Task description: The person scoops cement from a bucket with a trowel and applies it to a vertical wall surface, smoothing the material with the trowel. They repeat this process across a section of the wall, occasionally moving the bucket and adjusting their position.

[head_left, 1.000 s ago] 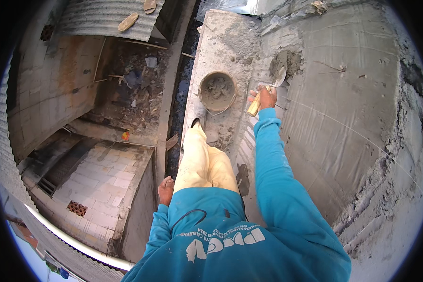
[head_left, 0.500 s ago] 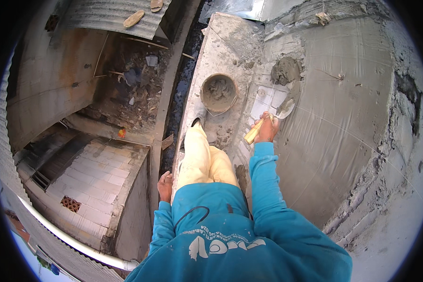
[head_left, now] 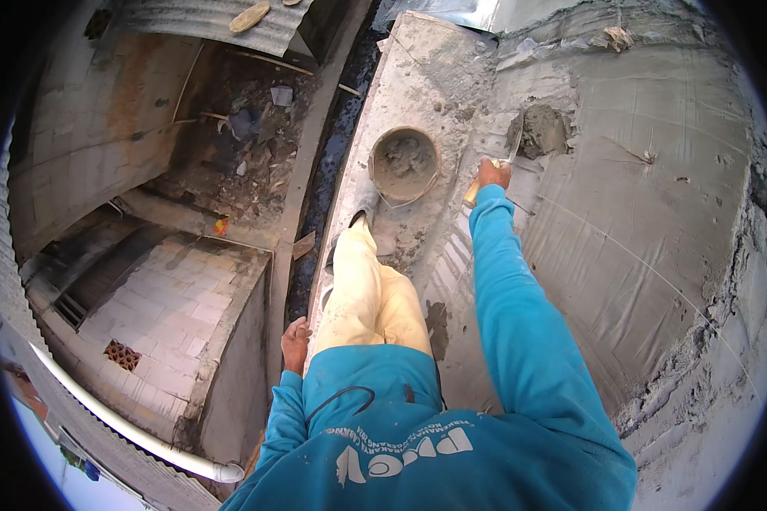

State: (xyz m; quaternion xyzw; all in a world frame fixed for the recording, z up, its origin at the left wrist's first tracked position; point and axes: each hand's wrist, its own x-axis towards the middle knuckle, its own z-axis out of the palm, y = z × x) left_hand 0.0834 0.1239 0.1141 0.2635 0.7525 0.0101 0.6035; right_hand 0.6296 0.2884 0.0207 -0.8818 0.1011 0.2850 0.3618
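Observation:
My right hand (head_left: pixel 494 174) is closed round the pale wooden handle of a trowel (head_left: pixel 516 140). The trowel's blade is tilted up on edge, at the near left side of a heap of wet grey mortar (head_left: pixel 547 130). This heap sits against the smoothed wet plaster (head_left: pixel 639 196). Left of the trowel stands a bucket (head_left: pixel 371 162) part filled with mortar. My left hand (head_left: pixel 296 343) hangs beside my left thigh near the ledge's edge, its fingers loosely bent and apart, with nothing visible in it.
I stand on a narrow, mortar-spattered ledge (head_left: pixel 439 64). Left of it is a drop with a dark water channel (head_left: pixel 337 162) and a lower block wall (head_left: pixel 175 311). A thin string (head_left: pixel 622 228) crosses the plaster. A corrugated sheet (head_left: pixel 196 19) lies at the far left.
My right hand has moved forward with the trowel, and my arm is straighter. The blade has gone from the plaster's edge to the mortar heap. My left hand stays by my thigh.

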